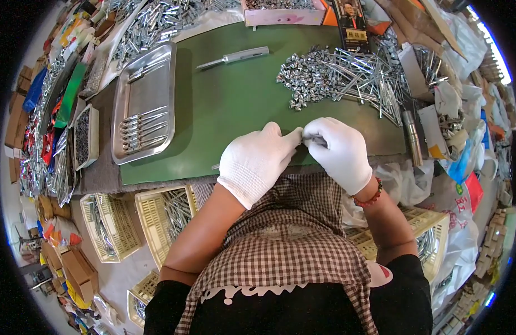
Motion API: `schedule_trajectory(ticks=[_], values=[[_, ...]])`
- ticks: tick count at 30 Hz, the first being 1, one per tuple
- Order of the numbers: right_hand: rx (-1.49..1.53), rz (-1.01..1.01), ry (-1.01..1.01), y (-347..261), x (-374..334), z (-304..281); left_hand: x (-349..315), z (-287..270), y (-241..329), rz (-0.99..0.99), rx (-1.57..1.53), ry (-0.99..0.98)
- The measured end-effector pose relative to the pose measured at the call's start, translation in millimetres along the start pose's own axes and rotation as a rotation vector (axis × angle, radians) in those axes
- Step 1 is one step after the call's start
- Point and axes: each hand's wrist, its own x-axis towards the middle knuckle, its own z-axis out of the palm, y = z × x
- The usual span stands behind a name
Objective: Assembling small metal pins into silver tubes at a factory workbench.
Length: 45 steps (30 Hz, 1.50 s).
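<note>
Both of my hands wear white gloves and meet over the near edge of the green work mat (213, 111). My left hand (258, 162) is closed, and the pale end of a thin metal rod (215, 166) sticks out on its left side. Pinched in my right hand (340, 153) is a small metal piece (312, 140), which sits against the left fingertips. The fingers hide most of it. Beyond the hands lie a heap of small metal nuts (308, 72) and a pile of thin metal rods (375, 78).
A steel tray (171, 106) with several rod assemblies (143, 129) stands at left. A silver pen-shaped tool (244, 55) lies toward the back. A metal cylinder (412, 137) is at the right edge. Cream plastic baskets (146, 218) with metal parts stand below the table.
</note>
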Motion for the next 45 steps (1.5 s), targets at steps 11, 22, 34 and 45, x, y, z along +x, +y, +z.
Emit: schedule_trajectory(ticks=[11, 22, 34, 45], values=[[1.144, 0.424, 0.176, -2, 17, -8, 2, 1, 1, 0.064, 0.074, -0.002], [1.354, 0.192, 0.303, 2, 26, 38, 1, 1, 4, 0.057, 0.139, -0.027], [1.41, 0.262, 0.479, -1, 26, 33, 26, 4, 0, 0.165, 0.134, -0.109], [1.587, 0.228, 0.39, 18, 5, 13, -166, -83, -59, -0.412, 0.173, -0.177]])
